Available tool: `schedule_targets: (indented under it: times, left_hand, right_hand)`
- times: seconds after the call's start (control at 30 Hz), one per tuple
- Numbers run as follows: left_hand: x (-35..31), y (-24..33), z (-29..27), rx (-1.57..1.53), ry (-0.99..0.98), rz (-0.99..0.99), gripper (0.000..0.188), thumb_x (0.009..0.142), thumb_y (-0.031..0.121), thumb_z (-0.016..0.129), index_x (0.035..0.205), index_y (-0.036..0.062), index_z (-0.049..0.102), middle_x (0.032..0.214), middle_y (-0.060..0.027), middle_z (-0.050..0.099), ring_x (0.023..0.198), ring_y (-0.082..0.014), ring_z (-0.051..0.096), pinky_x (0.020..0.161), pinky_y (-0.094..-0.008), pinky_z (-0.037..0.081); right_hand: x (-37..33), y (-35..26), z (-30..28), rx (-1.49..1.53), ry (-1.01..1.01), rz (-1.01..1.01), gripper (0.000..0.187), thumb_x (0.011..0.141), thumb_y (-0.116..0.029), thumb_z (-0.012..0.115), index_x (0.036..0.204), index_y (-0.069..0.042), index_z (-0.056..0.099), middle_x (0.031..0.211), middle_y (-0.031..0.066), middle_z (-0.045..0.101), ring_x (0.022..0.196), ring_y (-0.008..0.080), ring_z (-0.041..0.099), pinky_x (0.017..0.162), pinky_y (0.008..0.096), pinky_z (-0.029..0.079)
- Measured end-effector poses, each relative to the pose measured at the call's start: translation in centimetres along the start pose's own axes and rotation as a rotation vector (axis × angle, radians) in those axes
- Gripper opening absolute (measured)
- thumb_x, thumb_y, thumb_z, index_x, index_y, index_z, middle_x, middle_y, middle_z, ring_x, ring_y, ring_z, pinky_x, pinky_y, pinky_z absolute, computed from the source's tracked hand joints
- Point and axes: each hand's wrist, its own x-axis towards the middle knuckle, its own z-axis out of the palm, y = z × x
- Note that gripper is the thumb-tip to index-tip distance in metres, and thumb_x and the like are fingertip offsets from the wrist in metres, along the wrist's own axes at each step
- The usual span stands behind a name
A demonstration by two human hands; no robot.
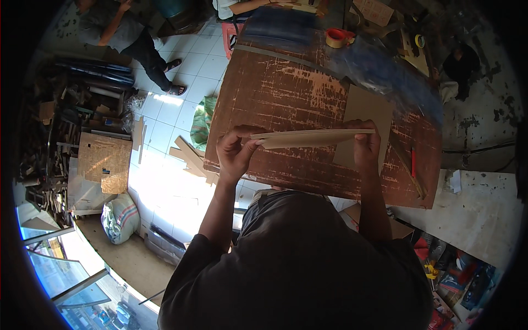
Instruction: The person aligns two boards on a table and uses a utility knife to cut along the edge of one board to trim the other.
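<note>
Between my two hands I hold a thin tan cardboard sheet [313, 138] nearly edge-on, raised above the worn brown table [264, 99]. It looks folded or layered along its long edge. My left hand [236, 154] pinches its left end between thumb and fingers. At the right end, my right hand [367, 146] grips it with the thumb below and the fingers curled over the top. Beneath my right hand, a larger flat cardboard piece [366, 107] lies on the table.
A red tape roll [336, 38] sits at the table's far side near clear plastic sheeting [379, 66]. On the right lie a red pen-like stick [413, 162] and a wooden strip [407, 165]. One person [148, 55] stands far left; another's arm [258, 6] rests at the far edge.
</note>
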Motion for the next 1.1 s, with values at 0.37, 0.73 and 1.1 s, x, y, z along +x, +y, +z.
schedule_targets:
  times: [0.37,0.73,1.1]
  left_hand:
    - [-0.5,-0.4,-0.8,0.123,-0.069,0.011,0.015,0.091,0.008,0.07,0.098,-0.0028,0.062,0.098,-0.0174,0.072,0.094,-0.0221,0.069,0.084,-0.0332,0.054]
    - [-2.9,-7.8,-1.8,0.358,-0.068,-0.128,0.007,0.087,0.003,0.073,0.091,-0.0004,0.069,0.084,-0.0065,0.07,0.076,-0.0108,0.063,0.068,-0.027,0.05]
    - [8.2,-7.7,-3.7,0.612,-0.188,-0.499,0.026,0.095,0.028,0.067,0.093,0.002,0.069,0.081,-0.0017,0.065,0.073,-0.0068,0.055,0.068,-0.0233,0.045]
  right_hand:
    - [0.0,0.1,0.0,0.008,-0.017,-0.03,0.02,0.099,-0.022,0.061,0.102,-0.003,0.055,0.099,0.0113,0.066,0.094,0.0173,0.06,0.089,0.0351,0.046]
    - [0.4,-0.8,0.5,-0.05,0.045,0.002,0.021,0.099,-0.023,0.061,0.102,-0.002,0.056,0.092,0.0045,0.062,0.083,0.0096,0.055,0.077,0.0266,0.044]
    - [0.7,0.0,-0.1,-0.28,-0.058,0.461,0.032,0.098,-0.031,0.064,0.089,-0.001,0.063,0.075,0.0008,0.06,0.067,0.0058,0.057,0.06,0.0235,0.047]
